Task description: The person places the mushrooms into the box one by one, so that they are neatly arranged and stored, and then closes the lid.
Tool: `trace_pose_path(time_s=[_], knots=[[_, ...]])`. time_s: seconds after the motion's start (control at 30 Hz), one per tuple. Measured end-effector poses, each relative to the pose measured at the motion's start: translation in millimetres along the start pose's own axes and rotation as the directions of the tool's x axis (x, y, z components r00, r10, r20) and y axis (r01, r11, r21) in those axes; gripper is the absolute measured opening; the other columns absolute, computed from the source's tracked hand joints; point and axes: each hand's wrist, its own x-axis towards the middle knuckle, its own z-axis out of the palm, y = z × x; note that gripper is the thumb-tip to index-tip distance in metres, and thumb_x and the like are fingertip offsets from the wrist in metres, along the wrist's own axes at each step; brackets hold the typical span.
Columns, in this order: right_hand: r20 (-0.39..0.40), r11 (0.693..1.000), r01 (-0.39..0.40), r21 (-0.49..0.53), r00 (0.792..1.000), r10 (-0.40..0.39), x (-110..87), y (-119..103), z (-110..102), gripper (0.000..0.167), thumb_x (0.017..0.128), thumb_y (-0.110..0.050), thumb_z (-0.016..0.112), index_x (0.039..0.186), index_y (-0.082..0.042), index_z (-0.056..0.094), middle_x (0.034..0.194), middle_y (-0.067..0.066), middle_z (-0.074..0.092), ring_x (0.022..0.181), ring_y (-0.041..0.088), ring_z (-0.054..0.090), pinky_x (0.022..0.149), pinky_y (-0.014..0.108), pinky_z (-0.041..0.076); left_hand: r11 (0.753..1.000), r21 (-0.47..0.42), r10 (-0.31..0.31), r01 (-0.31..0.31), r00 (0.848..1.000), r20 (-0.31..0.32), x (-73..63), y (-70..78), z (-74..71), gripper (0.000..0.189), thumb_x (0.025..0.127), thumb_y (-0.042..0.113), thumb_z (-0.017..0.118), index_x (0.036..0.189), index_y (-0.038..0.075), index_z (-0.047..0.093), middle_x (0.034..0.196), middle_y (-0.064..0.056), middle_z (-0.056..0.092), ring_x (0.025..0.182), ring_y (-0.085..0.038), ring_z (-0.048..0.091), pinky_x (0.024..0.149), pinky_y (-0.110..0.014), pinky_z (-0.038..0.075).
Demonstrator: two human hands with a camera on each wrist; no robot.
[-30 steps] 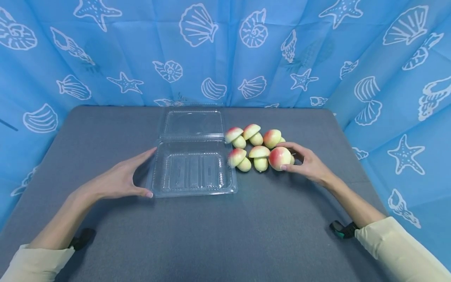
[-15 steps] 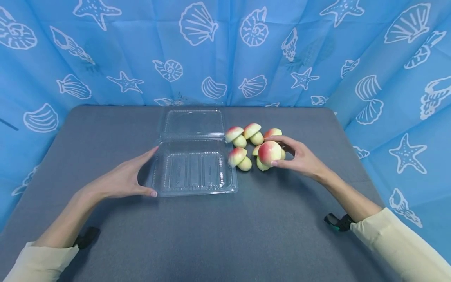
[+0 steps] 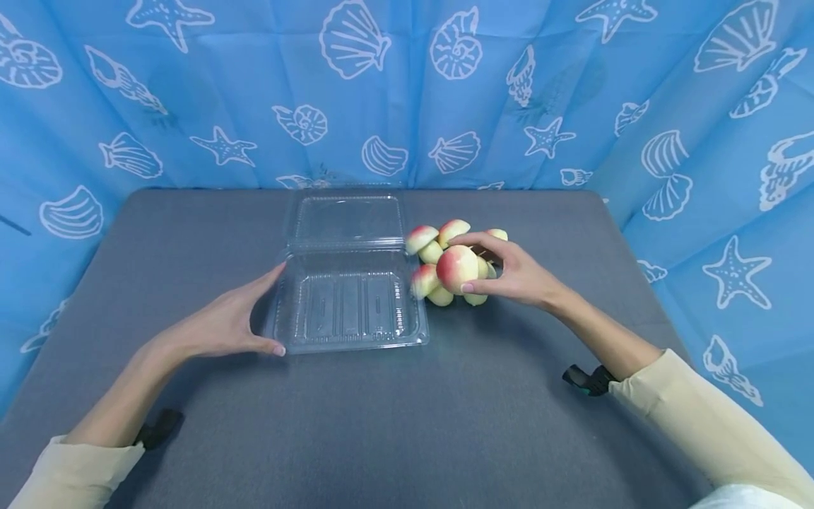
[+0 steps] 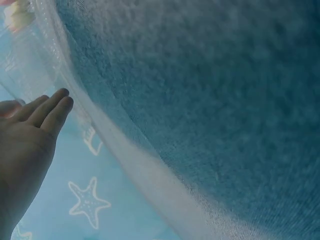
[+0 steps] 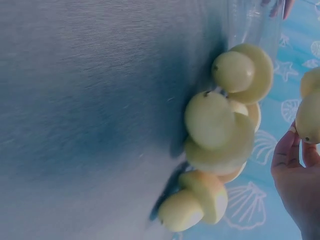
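My right hand (image 3: pixel 514 274) grips a mushroom (image 3: pixel 456 270) with a rounded red-and-cream cap, thumb and fingers on either side of it. In the right wrist view that mushroom (image 5: pixel 310 117) shows above the table, its pale underside toward the camera. Several similar mushrooms (image 3: pixel 422 240) lie below and behind it, partly hidden by the hand. An open clear plastic clamshell box (image 3: pixel 352 346) stands to their left, nothing inside its base. At the box's left side is my left hand (image 3: pixel 222 322), thumb and fingers spread along the edge; its extended fingers also show in the left wrist view.
The box's hinged lid (image 3: pixel 350 220) lies flat toward the table's back edge. A grey cloth covers the table (image 3: pixel 394 424). Behind and at both sides hangs a blue curtain (image 3: pixel 407 92) with white shell and starfish prints.
My right hand has lifted the mushroom and carried it left over the others, toward the box. The left hand has shifted very slightly right and otherwise stays at the box's edge.
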Motion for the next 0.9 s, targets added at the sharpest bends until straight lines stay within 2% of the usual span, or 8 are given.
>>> trace_pose_path(time_s=[0.2,0.43,0.7,0.9], knots=[[0.019,0.997,0.056,0.051,0.998,-0.057,15.7,-5,11,0.061,0.083,-0.012,0.08,0.139,-0.016,0.056,0.131,0.0,0.055,0.114,0.025,0.052,0.094,0.045,0.045,1.0,-0.014,-0.019,0.019,1.0,0.004,3.5,2.6,2.1,0.136,0.066,0.059,0.086,0.161,0.022,-0.005,0.165,-0.019,0.007,0.148,-0.045,0.015,0.113,-0.065,0.02],[0.057,0.994,0.111,-0.007,0.992,-0.111,34.2,-10,31,0.064,0.079,-0.02,0.084,0.137,-0.021,0.057,0.135,-0.007,0.055,0.113,0.019,0.053,0.09,0.046,0.048,0.999,-0.014,-0.031,0.031,0.999,0.012,2.5,6.1,7.5,0.139,0.066,0.057,0.087,0.16,0.018,-0.008,0.165,-0.018,0.006,0.148,-0.043,0.015,0.112,-0.064,0.023],[0.105,0.991,0.13,0.029,0.986,-0.132,50.0,-19,54,0.068,0.078,-0.021,0.087,0.139,-0.018,0.056,0.134,-0.006,0.056,0.116,0.016,0.053,0.094,0.044,0.047,0.999,-0.021,-0.033,0.034,0.999,0.021,3.2,8.1,8.3,0.139,0.067,0.056,0.087,0.16,0.018,-0.01,0.166,-0.015,0.006,0.148,-0.042,0.016,0.112,-0.062,0.025],[0.129,0.983,0.181,0.018,0.975,-0.182,62.7,-22,68,0.069,0.076,-0.024,0.088,0.138,-0.016,0.057,0.133,-0.005,0.059,0.113,0.016,0.056,0.091,0.044,0.049,0.999,-0.037,-0.037,0.038,0.999,0.03,1.9,8.2,7.0,0.138,0.068,0.057,0.086,0.159,0.018,-0.011,0.166,-0.014,0.004,0.148,-0.042,0.014,0.113,-0.063,0.022]])
